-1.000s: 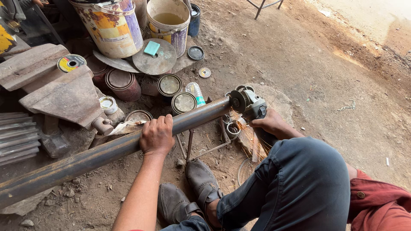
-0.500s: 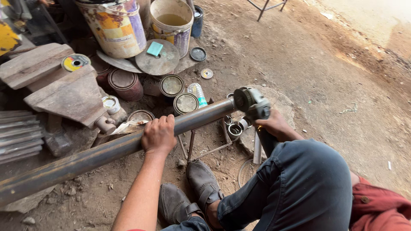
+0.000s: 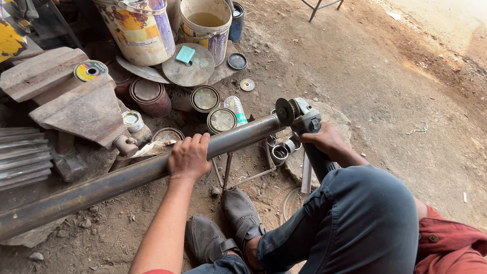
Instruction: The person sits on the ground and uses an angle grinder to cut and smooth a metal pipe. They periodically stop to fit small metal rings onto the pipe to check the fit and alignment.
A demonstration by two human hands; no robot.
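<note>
A long dark steel pipe (image 3: 116,177) lies across a small metal stand (image 3: 238,167), running from lower left to its cut end near the centre. My left hand (image 3: 189,156) grips the pipe from above, palm down. My right hand (image 3: 324,141) holds the body of a grey angle grinder (image 3: 304,119). The grinder's disc (image 3: 284,111) sits right at the pipe's end face. My bent knee in dark trousers (image 3: 355,218) and my two worn shoes (image 3: 223,228) are below.
Paint buckets (image 3: 137,28) and several round tins (image 3: 205,99) stand at the back. Heavy steel blocks (image 3: 76,106), a small disc (image 3: 247,84) and short pipe rings (image 3: 280,151) lie on the dirt floor. A rebar bundle (image 3: 20,157) lies at the left.
The grinder has shifted slightly, bringing its disc against the pipe's end. My left hand keeps its hold on the pipe.
</note>
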